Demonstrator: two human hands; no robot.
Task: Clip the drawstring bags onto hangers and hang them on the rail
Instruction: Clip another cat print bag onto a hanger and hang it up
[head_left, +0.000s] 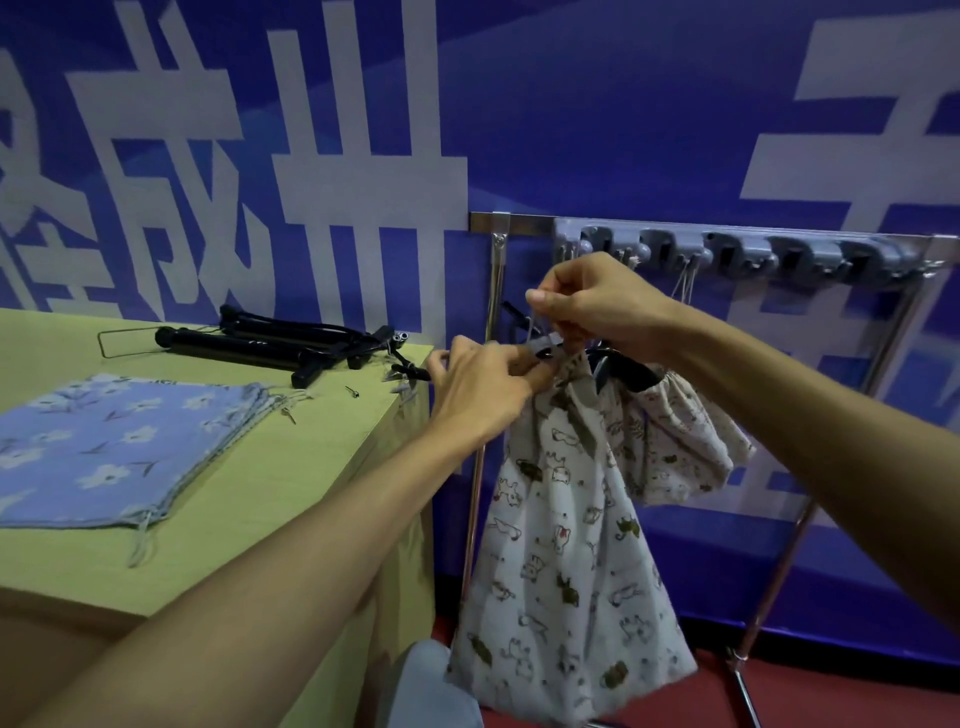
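A white drawstring bag (566, 545) printed with small animals hangs in front of the rack, its gathered top at a black clip hanger (621, 371). My left hand (483, 387) pinches the bag's top edge and the clip at the hanger's left end. My right hand (592, 304) grips the hanger and the bag's cord just above. A second white printed bag (685, 441) hangs behind on the right. The metal rail (519, 222) runs along the top of the rack, with a grey row of hooks (753, 254).
A green table (291, 467) on the left holds a stack of blue floral drawstring bags (114, 447) and a pile of black clip hangers (270, 340). Small metal screws lie near the table's far edge. The rack's steel legs (779, 561) stand on a red floor.
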